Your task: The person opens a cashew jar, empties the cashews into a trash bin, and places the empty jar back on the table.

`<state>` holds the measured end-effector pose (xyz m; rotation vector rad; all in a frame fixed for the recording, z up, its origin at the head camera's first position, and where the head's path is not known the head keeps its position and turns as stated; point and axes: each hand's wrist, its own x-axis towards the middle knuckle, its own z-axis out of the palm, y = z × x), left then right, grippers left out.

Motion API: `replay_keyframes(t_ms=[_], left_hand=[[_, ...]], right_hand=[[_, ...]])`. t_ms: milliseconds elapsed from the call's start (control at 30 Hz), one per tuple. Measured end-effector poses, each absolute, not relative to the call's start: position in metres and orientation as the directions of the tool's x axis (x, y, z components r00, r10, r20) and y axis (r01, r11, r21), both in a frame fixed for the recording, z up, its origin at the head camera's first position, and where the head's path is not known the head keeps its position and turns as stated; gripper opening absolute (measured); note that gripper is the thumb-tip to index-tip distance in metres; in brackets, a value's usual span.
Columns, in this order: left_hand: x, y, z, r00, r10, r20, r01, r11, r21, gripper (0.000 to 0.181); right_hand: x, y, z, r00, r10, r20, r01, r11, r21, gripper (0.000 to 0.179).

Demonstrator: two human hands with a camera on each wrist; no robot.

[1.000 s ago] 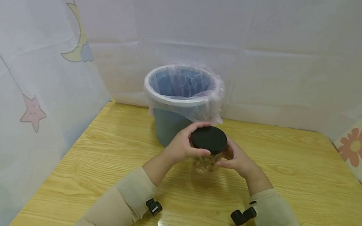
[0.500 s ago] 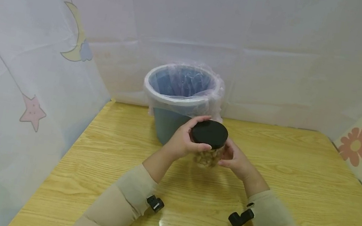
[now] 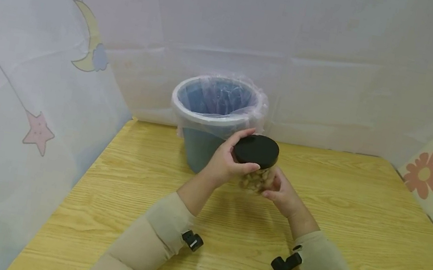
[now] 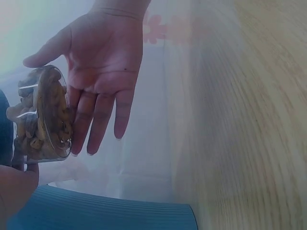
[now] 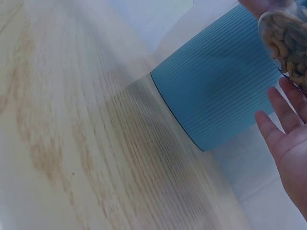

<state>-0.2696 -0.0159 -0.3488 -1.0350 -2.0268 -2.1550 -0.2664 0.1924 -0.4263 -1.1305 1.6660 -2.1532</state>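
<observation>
Just right of the frame's centre, a clear jar (image 3: 253, 182) of tan nut-like pieces (image 4: 58, 117) is held above the wooden table (image 3: 360, 202), the left hand (image 3: 223, 165) clamped round its black lid (image 3: 256, 151), the right hand (image 3: 285, 196) touching it with straight, parted fingers, partly hiding the blue bin (image 3: 199, 146) lined with a thin bag (image 3: 259, 116).

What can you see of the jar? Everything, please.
The jar is short, round and clear, glass or plastic (can't tell which), with a flat black lid on. Light-brown, nut-like pieces show through its wall and base. It is held lid-up, off the table, in front of the blue bin and a bit to its right in the head view. The left hand grips it around the lid; the right hand supports it lower down.
</observation>
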Motion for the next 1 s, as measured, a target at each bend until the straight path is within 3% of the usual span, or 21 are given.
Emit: replay_keyframes(t_ms=[233,500,733,1000], left_hand=[[-0.269,-0.014,-0.345,-0.797,0.43,0.425,0.391,-0.17,0.905,0.086],[-0.267,-0.011,-0.344,-0.789,0.435,0.435,0.371,-0.227,0.9,0.088],[-0.266,-0.01,-0.345,-0.786,0.426,0.449,0.396,-0.212,0.894,0.102],[-0.268,-0.012,-0.346,-0.759,0.473,0.449,0.38,-0.239,0.894,0.107]], right_hand=[[-0.264,0.19,-0.424,-0.695,-0.546,0.468,-0.26,-0.417,-0.871,0.07],[-0.259,0.185,-0.421,-0.714,-0.518,0.47,-0.232,-0.459,-0.858,0.068],[-0.256,0.183,-0.419,-0.737,-0.495,0.459,-0.257,-0.423,-0.869,0.063],[-0.256,0.186,-0.417,-0.716,-0.48,0.507,-0.301,-0.443,-0.844,0.059]])
